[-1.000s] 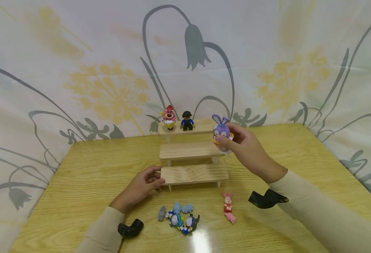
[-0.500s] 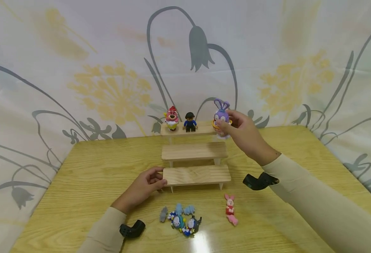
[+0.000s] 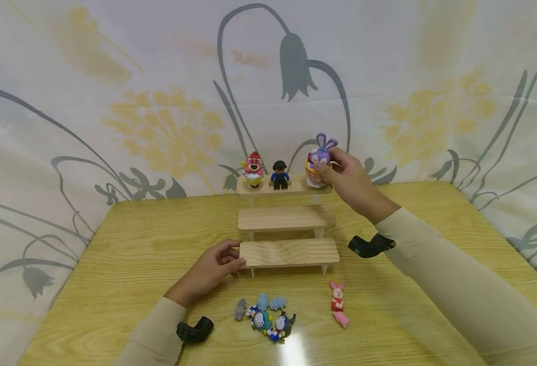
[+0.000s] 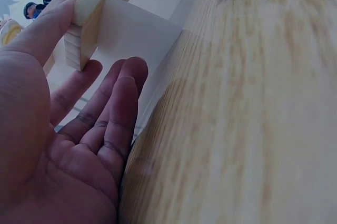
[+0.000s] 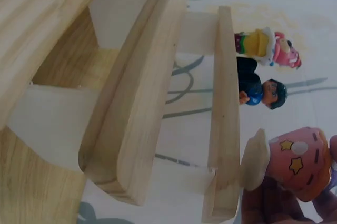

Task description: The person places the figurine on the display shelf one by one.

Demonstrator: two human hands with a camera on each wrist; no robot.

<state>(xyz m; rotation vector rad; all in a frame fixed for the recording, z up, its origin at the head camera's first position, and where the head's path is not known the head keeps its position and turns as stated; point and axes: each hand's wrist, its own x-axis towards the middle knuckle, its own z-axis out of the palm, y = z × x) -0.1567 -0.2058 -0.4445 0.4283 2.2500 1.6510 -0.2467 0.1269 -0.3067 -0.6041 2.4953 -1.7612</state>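
My right hand (image 3: pixel 352 182) pinches a purple rabbit figurine (image 3: pixel 320 157) with long ears and a pink cup-shaped body. Its base (image 5: pixel 255 160) is right at the top plank's right end. My left hand (image 3: pixel 213 270) holds the left end of the lowest plank of a three-tier wooden display stand (image 3: pixel 289 253). In the left wrist view, the thumb lies at the plank's upper side and a fingertip (image 4: pixel 93 70) at its underside, the other fingers spread below. On the top tier stand a pink bear figurine (image 3: pixel 253 170) and a black-haired toy figure (image 3: pixel 279 176) in blue.
In front of the stand, several small blue and grey figurines (image 3: pixel 262 302) lie clustered on the wooden table (image 3: pixel 158 229). A pink piglet figurine (image 3: pixel 337 300) lies right of them. A flower-patterned cloth (image 3: pixel 181 127) hangs close behind the stand.
My right hand has raised the rabbit figurine from beside the middle tier to the right end of the top tier. The left hand keeps its hold on the lowest plank.
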